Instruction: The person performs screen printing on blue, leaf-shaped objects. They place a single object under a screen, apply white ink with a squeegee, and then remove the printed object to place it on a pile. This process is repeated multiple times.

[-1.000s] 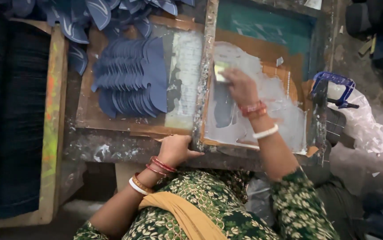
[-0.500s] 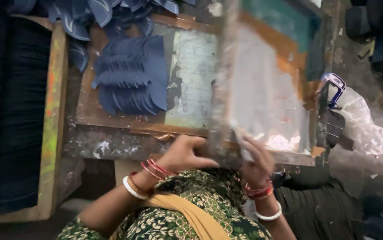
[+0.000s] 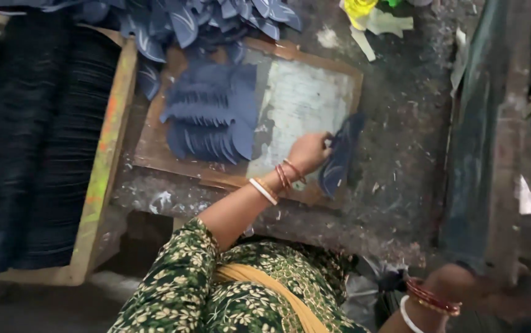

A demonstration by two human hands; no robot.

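Observation:
My left hand (image 3: pixel 310 152) reaches over the worn printing board (image 3: pixel 305 92) and pinches a dark blue sole-shaped piece (image 3: pixel 340 159) at the board's right edge. A fanned stack of the same blue pieces (image 3: pixel 211 120) lies on the left half of the board. My right hand (image 3: pixel 459 282), at the lower right, grips the near end of the screen frame (image 3: pixel 476 142). The frame stands lifted on edge to the right of the board. That hand is blurred, and its fingers are partly hidden by the frame.
A wooden tray (image 3: pixel 106 166) holding tall rows of dark pieces fills the left side. A heap of printed blue pieces (image 3: pixel 216 18) lies beyond the board. Yellow and pale scraps (image 3: pixel 370 18) rest at the top. The stained bench (image 3: pixel 401 154) shows between board and frame.
The screen frame has swung up off the board to the right. My right hand dropped to the frame's near end. My left hand left the frame's edge and took hold of a blue piece.

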